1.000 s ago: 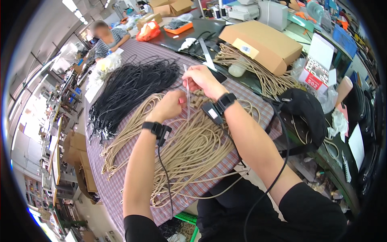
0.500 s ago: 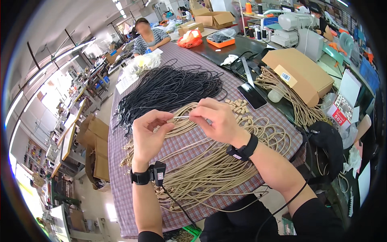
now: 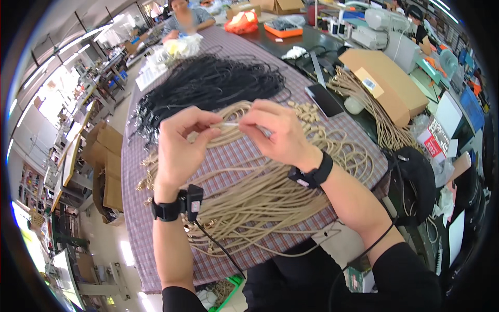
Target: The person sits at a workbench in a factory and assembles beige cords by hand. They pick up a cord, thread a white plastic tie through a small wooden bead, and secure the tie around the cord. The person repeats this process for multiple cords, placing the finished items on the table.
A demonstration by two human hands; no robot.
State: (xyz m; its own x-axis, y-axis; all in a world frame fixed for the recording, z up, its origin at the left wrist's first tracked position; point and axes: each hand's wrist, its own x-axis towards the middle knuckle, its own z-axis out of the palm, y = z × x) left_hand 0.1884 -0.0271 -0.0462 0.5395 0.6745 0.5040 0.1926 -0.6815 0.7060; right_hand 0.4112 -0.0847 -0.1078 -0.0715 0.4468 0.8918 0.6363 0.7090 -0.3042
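Note:
A thin whitish rod (image 3: 230, 124) spans the gap between my two hands above the table; its exact kind is too small to make out. My left hand (image 3: 183, 143) pinches its left end between thumb and forefinger. The fingers of my right hand (image 3: 278, 132) are closed on the other end. Below them lies a large bundle of beige cords (image 3: 270, 192), with small metal-looking ends at its left side. Just beyond my right hand is a pile of small beige pieces (image 3: 305, 111). A heap of black cords (image 3: 208, 83) lies past my left hand.
A checked cloth (image 3: 143, 229) covers the table. To the right are a phone (image 3: 324, 100), a metal ruler (image 3: 317, 69), an open cardboard box (image 3: 387, 86) over more beige cords, and a black bag (image 3: 410, 190). Another person (image 3: 188, 22) sits at the far end.
The view has tipped down and shifted, so the table's contents sit higher and further left. Both hands keep their pinch on the whitish rod.

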